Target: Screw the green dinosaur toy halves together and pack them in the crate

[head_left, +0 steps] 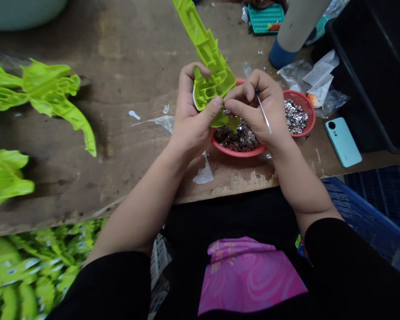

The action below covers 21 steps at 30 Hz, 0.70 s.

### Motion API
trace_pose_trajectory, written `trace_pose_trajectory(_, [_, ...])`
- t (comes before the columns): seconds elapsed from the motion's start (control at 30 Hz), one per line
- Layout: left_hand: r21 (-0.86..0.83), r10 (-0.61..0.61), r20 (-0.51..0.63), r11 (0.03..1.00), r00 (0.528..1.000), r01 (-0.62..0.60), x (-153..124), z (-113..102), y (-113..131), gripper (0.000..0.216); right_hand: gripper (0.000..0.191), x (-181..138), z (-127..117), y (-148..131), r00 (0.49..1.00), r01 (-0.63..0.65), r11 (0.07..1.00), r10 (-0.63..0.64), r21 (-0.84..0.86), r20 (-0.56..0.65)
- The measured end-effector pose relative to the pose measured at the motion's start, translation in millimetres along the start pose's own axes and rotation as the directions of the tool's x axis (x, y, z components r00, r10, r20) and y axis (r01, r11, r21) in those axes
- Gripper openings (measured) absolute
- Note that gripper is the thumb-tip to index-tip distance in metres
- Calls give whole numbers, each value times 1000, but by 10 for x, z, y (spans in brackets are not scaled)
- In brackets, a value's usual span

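My left hand [195, 109] is wrapped round a lime-green plastic part [213, 62], a long ribbed half-shell with its hollow side up. Close beside it, my right hand [262, 104] is closed, with thumb and forefinger pinched at the part's lower end. A small shiny metal piece [226, 112] shows at those fingertips. Between the right fingers also sits a thin metal rod [264, 113] with a dark end, pointing down toward the wrist. Under both hands stands a red basket [238, 153] of small metal pieces, partly hidden by them.
More green plastic parts [50, 84] lie at the left, and a pile of them [30, 266] is below the table edge. A second red basket [311, 115] of metal pieces, a light blue phone [343, 142], a black bin [370, 66] and a teal tray [265, 18] are at the right.
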<state>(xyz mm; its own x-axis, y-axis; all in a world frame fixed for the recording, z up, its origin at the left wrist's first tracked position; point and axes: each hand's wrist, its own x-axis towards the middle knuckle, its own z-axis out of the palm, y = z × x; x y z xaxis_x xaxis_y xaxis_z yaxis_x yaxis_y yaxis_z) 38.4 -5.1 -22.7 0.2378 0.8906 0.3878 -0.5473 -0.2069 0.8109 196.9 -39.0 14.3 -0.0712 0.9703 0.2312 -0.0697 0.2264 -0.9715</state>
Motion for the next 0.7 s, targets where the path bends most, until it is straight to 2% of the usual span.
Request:
trace_pose_trajectory(0.1, [28, -23, 6, 999, 1000, 23, -3, -76, -67, 58, 67, 10, 11, 16, 998, -8, 996, 2, -90, -69])
trace_pose_trajectory(0.23, [30, -3, 9, 1000, 1000, 2, 7, -110, -136, 60, 68, 28, 33, 18, 988, 58, 996, -66, -63, -136])
trace_pose_trajectory(0.33, [16, 3, 23, 1000, 1000, -3, 10, -71, -123, 55, 62, 20, 30, 1, 994, 64, 998, -66, -26, -91])
trace_pose_trajectory(0.47, [-50, 2, 60, 999, 998, 1, -8, -5, -40, 48, 60, -6, 17, -29, 1000, -18, 1000, 18, -5, 5])
trace_pose_trajectory(0.6, [-25, -97, 5, 995, 995, 97, -40, 45, 36, 52, 63, -24, 35, -45, 995, -96, 995, 96, 5, 16])
trace_pose_trajectory(0.7, [-31, -50, -7, 998, 999, 50, -45, 43, 39, 56, 62, -26, 41, -39, 996, -83, 996, 83, 25, 11])
